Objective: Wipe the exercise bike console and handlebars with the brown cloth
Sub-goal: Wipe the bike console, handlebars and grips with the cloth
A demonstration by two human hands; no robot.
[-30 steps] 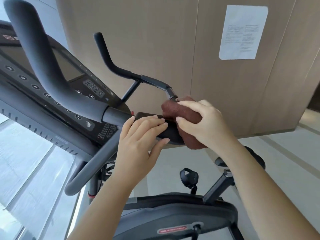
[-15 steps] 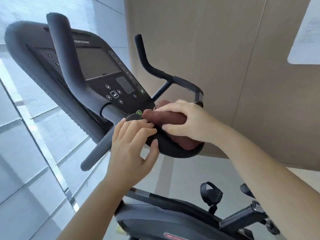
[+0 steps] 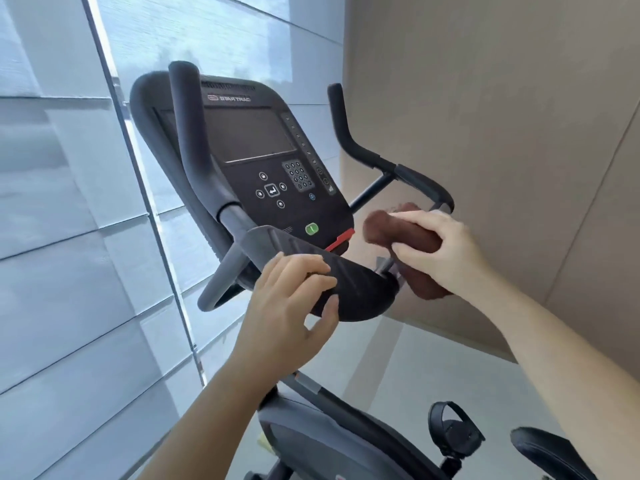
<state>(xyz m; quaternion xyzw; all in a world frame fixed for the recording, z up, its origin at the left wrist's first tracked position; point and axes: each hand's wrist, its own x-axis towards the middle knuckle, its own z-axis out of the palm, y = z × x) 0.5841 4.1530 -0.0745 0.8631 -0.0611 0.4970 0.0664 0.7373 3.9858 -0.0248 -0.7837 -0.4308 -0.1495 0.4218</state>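
The exercise bike's black console (image 3: 256, 157) faces me, with a dark screen, keypad and a green button. A left handlebar (image 3: 194, 147) rises in front of it, and the right handlebar (image 3: 374, 157) curves off to the right. Below the console sits a ribbed black pad (image 3: 349, 285). My left hand (image 3: 291, 303) grips the pad's near edge, thumb underneath. My right hand (image 3: 440, 251) holds the bunched brown cloth (image 3: 398, 233) at the pad's right end, beside the right handlebar's lower bend. The cloth hides that junction.
A window with pale blinds (image 3: 62, 237) fills the left. A beige panelled wall (image 3: 502, 133) stands close on the right. Below are the bike's grey body (image 3: 311, 441), a pedal with strap (image 3: 450, 431) and a dark seat edge (image 3: 550, 452).
The view has swung left and up, so the console now faces me. My right hand has slid the cloth from the top of the pad to its right end. My left hand keeps its grip.
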